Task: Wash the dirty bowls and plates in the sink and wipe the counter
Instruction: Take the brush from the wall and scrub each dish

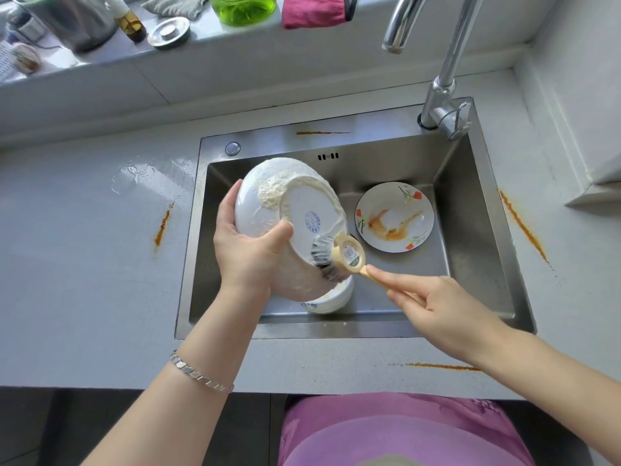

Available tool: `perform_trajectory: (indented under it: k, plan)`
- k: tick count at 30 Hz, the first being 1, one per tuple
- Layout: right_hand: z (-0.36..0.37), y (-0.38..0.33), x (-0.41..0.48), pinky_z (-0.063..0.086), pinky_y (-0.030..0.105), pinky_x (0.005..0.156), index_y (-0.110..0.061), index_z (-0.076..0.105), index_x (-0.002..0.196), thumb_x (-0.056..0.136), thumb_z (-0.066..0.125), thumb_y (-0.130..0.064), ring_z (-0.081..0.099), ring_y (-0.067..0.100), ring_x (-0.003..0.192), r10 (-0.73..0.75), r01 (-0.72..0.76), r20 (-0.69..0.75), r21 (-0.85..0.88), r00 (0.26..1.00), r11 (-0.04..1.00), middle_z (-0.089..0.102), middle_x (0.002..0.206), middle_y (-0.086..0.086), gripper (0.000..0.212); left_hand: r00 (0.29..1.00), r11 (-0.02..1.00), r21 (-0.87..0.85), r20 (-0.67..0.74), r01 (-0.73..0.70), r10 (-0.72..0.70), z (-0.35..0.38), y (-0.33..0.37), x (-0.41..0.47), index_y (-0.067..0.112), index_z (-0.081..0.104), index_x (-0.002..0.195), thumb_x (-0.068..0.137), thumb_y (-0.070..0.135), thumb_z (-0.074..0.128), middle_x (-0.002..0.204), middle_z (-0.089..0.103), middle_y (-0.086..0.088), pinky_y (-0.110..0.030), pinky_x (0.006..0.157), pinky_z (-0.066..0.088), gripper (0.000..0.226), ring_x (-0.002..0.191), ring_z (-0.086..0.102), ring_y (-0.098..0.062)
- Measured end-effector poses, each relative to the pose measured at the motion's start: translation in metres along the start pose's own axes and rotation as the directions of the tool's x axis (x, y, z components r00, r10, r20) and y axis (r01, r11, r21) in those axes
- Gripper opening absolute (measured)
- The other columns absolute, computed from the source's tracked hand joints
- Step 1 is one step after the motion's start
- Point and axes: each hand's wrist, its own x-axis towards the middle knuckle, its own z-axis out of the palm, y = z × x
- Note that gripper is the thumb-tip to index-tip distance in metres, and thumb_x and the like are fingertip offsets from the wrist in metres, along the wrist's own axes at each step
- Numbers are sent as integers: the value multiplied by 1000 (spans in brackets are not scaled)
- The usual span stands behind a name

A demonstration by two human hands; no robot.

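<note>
Sink count
Two bowls, a large soapy bowl (268, 210) and a small bowl (331, 299); one plate (394, 216); one brush (339, 255); four orange streaks (163, 227) across the counter (84, 280) and the sink (477, 264) rim.

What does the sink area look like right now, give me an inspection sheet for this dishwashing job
Surface: grey counter, orange streaks, a puddle left of the sink.
Job's things: soapy white bowl upturned over the sink, brush on its underside; stained flowered plate and second bowl in the sink.
Clutter: green bottle, red cloth, sink plug on the back ledge.
Grippers: left hand grips the white bowl; right hand holds the brush.
Cables: nothing seen.
Surroundings: faucet at the sink's back right.
</note>
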Motion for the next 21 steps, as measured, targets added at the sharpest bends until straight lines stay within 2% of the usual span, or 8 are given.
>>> perform_trajectory:
  k: [2,5,6,7,9,11,16,21]
  plan:
    - [-7,1,5,36,6,53,-50,44,121,96,46,-16,46,-9,46,28,-28,-25,-18,999,999,48,46,-32,42,1000,1000,21,19,-4,4,0,-1,-2,37,51,119,55,10,70,112,61,8,-20,78,54,72,95,63,-6]
    - [-12,1,8,41,8,69,-64,40,108,96,47,-20,54,-15,58,50,-49,-92,19,994,999,66,90,-25,47,999,999,46,46,-4,2,3,-3,-9,36,51,118,66,-3,72,111,60,10,-15,78,54,69,95,61,-3]
    - [-9,-2,6,40,28,62,-67,42,104,95,47,-20,62,-11,73,37,-34,-64,44,997,998,68,95,-23,48,999,999,50,45,12,-15,4,-5,-10,37,51,117,68,-5,71,113,60,8,-19,81,54,67,97,61,-6]
    - [-4,-7,3,51,42,82,-69,44,103,95,47,-21,66,5,92,11,-9,-30,63,999,998,69,101,-22,49,998,998,50,40,40,-42,4,-8,-11,38,51,116,69,-4,70,115,59,7,-25,85,54,66,100,61,-9]
    - [-5,-12,4,47,46,94,-69,45,105,95,48,-22,58,30,109,-12,13,-12,59,1000,998,67,114,-16,48,994,994,33,30,101,-102,4,-11,-13,38,52,115,70,-4,69,116,59,5,-35,91,52,64,103,60,-13]
    - [-13,-1,13,45,42,97,-65,43,111,95,47,-22,57,27,113,47,-47,-90,-5,995,999,66,119,-6,46,991,991,21,30,132,-133,4,-14,-16,38,51,115,71,-5,67,114,58,8,-39,91,52,63,101,60,-11]
    - [-1,-4,0,47,37,95,-66,43,112,96,44,-26,61,22,106,34,-34,33,1,999,999,68,113,3,44,980,980,33,22,196,-197,1,-18,-18,42,51,116,71,-1,67,113,57,11,-45,88,53,64,98,58,-8]
    - [-5,10,9,49,30,66,-57,43,124,96,44,-27,43,8,49,130,-133,-42,-79,991,988,73,93,-1,42,975,975,51,44,217,-219,-3,-18,-21,45,51,114,72,-2,67,104,56,17,-53,84,53,66,95,57,-8]
